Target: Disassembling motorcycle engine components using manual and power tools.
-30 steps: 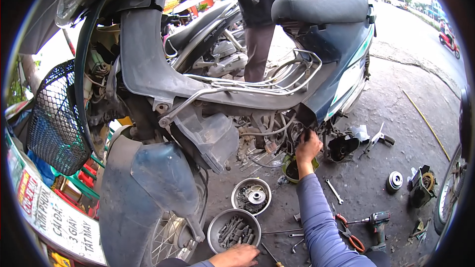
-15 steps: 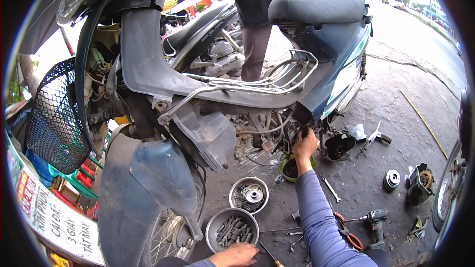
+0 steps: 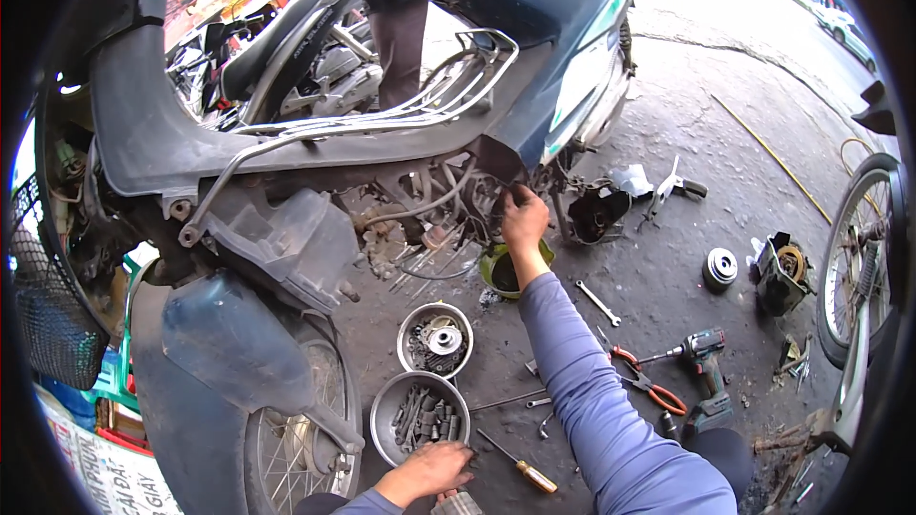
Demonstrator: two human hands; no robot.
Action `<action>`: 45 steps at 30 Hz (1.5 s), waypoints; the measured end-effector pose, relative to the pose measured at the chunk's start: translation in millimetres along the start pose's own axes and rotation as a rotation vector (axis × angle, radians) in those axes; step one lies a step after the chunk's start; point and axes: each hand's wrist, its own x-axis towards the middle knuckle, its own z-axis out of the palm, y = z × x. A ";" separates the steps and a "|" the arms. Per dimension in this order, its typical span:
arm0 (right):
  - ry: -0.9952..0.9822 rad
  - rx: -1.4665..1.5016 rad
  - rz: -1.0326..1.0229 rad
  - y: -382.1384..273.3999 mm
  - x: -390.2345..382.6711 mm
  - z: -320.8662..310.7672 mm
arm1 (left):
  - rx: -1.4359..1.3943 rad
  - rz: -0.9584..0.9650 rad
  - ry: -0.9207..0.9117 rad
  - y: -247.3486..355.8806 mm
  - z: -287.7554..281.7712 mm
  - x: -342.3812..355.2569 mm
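Observation:
A scooter (image 3: 372,148) with its lower side panel off stands before me, pipes and hoses bare. My right hand (image 3: 525,221) reaches to its underside below the seat. The fingers are bent inward against the dark parts there, and what they grip is hidden. Below this hand sits an olive-green bowl (image 3: 500,272). My left hand (image 3: 431,470) lies low, back upward, with its fingers loosely stretched. It is beside the near edge of a metal bowl (image 3: 379,420) of sockets and bits. Beyond that is a smaller bowl (image 3: 405,351) holding metal parts.
On the ground lie a screwdriver (image 3: 520,463), a wrench (image 3: 598,303), red-handled pliers (image 3: 656,383) and a cordless driver (image 3: 706,377). A round metal part (image 3: 719,269) and a black housing (image 3: 596,215) sit farther right. Another person's legs (image 3: 398,52) show behind the scooter.
The view has swung right and down, so everything sits farther left and higher. My right hand stays at the scooter's underside and my left beside the socket bowl.

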 end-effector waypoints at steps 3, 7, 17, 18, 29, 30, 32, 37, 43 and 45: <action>-0.032 -0.014 0.062 -4.2 1.0 -1.2 | -0.011 0.008 -0.006 -1.3 -1.0 2.9; -0.002 -0.080 0.019 -6.2 -0.5 -1.2 | -0.003 -0.011 -0.033 -0.8 -1.6 6.8; 0.169 1.101 0.374 0.3 16.7 -25.1 | -0.018 -0.002 -0.023 -3.0 1.4 10.6; 0.103 1.146 0.347 -0.8 18.6 -28.4 | -0.020 -0.003 -0.010 -2.8 1.3 10.7; -0.046 0.841 0.270 1.4 28.5 -9.3 | -0.030 -0.019 -0.018 1.9 -2.1 18.7; -0.020 0.703 0.252 3.0 29.2 -7.6 | -0.033 -0.025 -0.012 2.0 -2.8 19.4; -0.031 0.779 0.181 5.6 29.8 -7.0 | -0.037 -0.031 -0.013 3.0 -4.8 21.0; -0.134 1.026 0.326 4.3 29.1 -12.9 | -0.092 -0.117 0.040 7.3 -17.7 34.3; -0.159 1.040 0.304 2.1 31.0 -19.6 | -1.070 -0.038 0.696 4.1 -69.9 99.9; -0.210 1.092 0.409 2.7 32.7 -20.8 | -1.171 0.064 0.865 5.5 -96.4 133.8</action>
